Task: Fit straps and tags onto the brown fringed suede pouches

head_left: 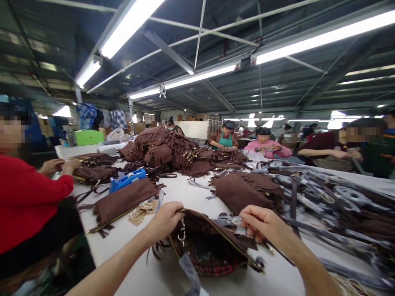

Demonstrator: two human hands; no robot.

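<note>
An open brown bag [216, 246] with a gold zip edge and a patterned lining is in front of me on the white table. My left hand [166, 220] pinches the bag's upper left corner, where a metal clasp hangs inside the opening. Above the bag's right side, my right hand [262, 224] has its fingers closed on the end of a plastic-wrapped strap [230, 221]. Another wrapped strip [189, 269] hangs over the bag's front edge.
Flat brown fringed bags lie left [126, 201] and ahead [247, 189]. A blue tape dispenser [128, 180], paper tags [143, 211], a large bag pile [166, 148] and wrapped straps [333, 201] are around. A person in red [31, 197] sits left; several others work beyond.
</note>
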